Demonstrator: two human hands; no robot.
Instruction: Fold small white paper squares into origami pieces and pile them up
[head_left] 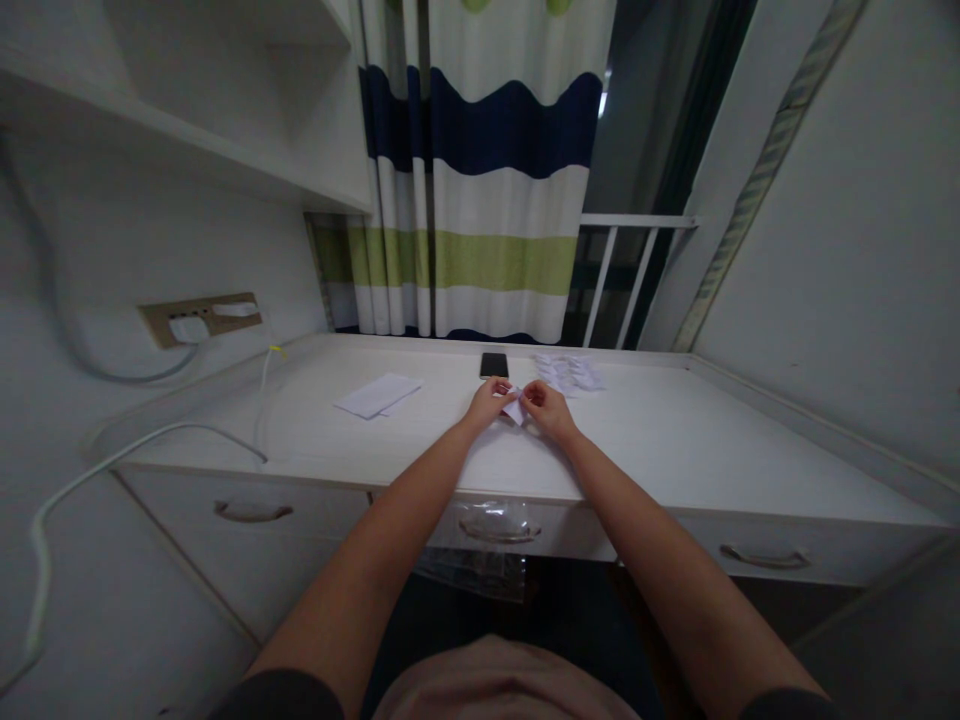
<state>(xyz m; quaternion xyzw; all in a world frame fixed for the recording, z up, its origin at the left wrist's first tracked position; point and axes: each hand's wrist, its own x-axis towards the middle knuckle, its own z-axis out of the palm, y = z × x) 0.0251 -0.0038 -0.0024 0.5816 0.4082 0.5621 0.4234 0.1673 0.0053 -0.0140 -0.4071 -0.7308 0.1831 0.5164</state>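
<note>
Between my two hands, just above the white desk, is a small folded piece of white paper (515, 411). My left hand (489, 402) pinches its left side with thumb and fingers. My right hand (548, 408) has its fingertips closed on the paper's upper right part. Finer creases are too small to make out. Behind my right hand lies a group of small folded white papers (570, 373). A stack of flat white paper sheets (379, 395) rests on the desk to the left.
A black phone-like slab (494, 365) lies beyond my hands. The desk (300, 420) has drawers with handles along its front. A pale cable (187, 428) crosses its left edge. A plug sits in the wall socket (199, 318) at left. Patterned curtains (502, 200) hang behind.
</note>
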